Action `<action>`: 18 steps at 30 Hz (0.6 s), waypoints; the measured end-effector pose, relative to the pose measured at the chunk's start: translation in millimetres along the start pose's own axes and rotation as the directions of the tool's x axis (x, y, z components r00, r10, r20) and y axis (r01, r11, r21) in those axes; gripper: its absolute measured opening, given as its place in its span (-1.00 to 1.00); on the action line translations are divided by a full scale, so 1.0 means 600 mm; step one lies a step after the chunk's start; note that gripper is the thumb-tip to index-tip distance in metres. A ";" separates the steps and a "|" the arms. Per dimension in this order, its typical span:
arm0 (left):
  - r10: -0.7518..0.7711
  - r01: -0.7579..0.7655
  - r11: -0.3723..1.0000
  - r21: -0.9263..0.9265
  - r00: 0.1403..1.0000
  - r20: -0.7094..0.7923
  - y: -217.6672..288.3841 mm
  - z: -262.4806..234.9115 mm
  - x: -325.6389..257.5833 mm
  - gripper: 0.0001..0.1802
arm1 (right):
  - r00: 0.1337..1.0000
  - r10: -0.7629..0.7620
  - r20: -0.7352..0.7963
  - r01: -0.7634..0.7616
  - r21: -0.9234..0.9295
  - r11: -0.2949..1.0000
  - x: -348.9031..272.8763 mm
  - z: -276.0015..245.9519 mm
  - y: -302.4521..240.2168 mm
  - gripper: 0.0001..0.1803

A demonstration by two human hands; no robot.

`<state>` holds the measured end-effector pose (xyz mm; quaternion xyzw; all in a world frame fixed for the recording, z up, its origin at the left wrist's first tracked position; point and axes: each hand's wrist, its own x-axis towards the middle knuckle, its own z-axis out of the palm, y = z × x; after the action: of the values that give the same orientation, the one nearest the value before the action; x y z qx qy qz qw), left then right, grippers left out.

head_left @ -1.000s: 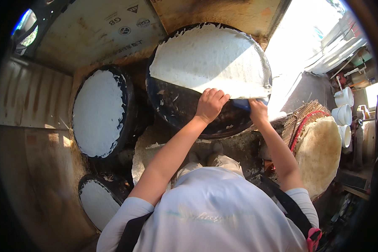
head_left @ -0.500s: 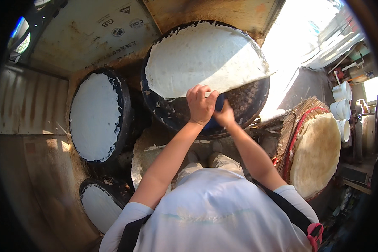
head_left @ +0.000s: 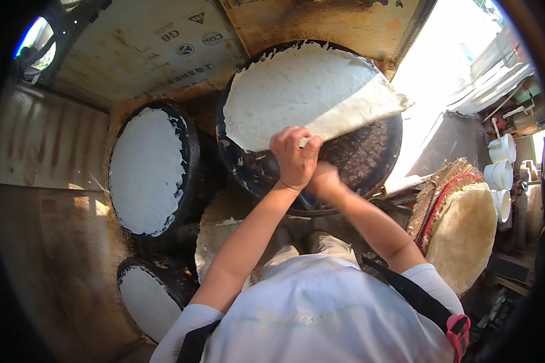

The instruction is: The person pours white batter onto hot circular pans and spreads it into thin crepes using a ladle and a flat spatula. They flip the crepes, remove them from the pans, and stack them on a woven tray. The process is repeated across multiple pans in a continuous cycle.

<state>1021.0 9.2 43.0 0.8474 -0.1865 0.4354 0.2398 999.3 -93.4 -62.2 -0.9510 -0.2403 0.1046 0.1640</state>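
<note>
A large, thin white flatbread sheet [head_left: 297,91] covers the far part of a round black griddle [head_left: 369,151] in front of me. Its near edge is lifted and folded back, baring dark, crusted metal. My left hand [head_left: 295,160] is closed on that near edge, fingers curled over it. Just right of it and lower, my right hand [head_left: 326,183] is smeared by motion. Its fingers are partly hidden behind the left hand. A little dark blue [head_left: 309,199] shows beneath the hands; its kind cannot be made out.
Two smaller black griddles with white sheets, one [head_left: 146,172] at left and one [head_left: 148,302] at lower left, stand beside me. Finished flatbread [head_left: 463,239] lies on a red-edged woven mat [head_left: 427,212] at right. White buckets [head_left: 501,175] hang beyond. Stained panels [head_left: 145,48] rise behind.
The head view has shifted, so the scene sits slightly right and lower. My right hand has moved in against the left, and the dark blue thing between them is now mostly hidden.
</note>
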 end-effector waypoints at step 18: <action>-0.132 0.132 0.991 0.015 0.984 0.117 -0.011 -0.008 0.018 -0.75 | 0.735 0.561 -0.380 -0.449 0.347 0.824 -0.186 -0.145 0.381 -0.53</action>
<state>1027.5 16.0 52.9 0.8829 -0.1422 0.3686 0.2538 1023.8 -361.0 -50.9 -0.9505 0.0891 -0.0591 0.2917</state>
